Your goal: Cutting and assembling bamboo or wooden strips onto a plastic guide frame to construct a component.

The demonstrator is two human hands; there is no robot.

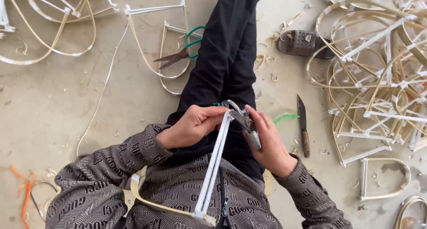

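Frame piece: a white strip frame (213, 166) with a curved bamboo band is held low in the centre of the frame, running from the lap up to the hands.
Left hand: the left hand (193, 126) is closed around the top of the white strips, fingers curled tight.
Right hand: the right hand (267, 142) is wrapped around a metal cutter (247, 124), whose tip is pressed against the frame's upper end.
Knife: a wooden-handled knife (303, 126) is seen lying on the floor just right of the right hand, beside a green strip (285, 117).
Scissors: green-handled scissors (181, 51) are laid over a bamboo loop, upper centre-left.
Sandal: a grey sandal (302, 42) is seen upper right.
Pile: finished frames (378, 73) are stacked along the right edge.
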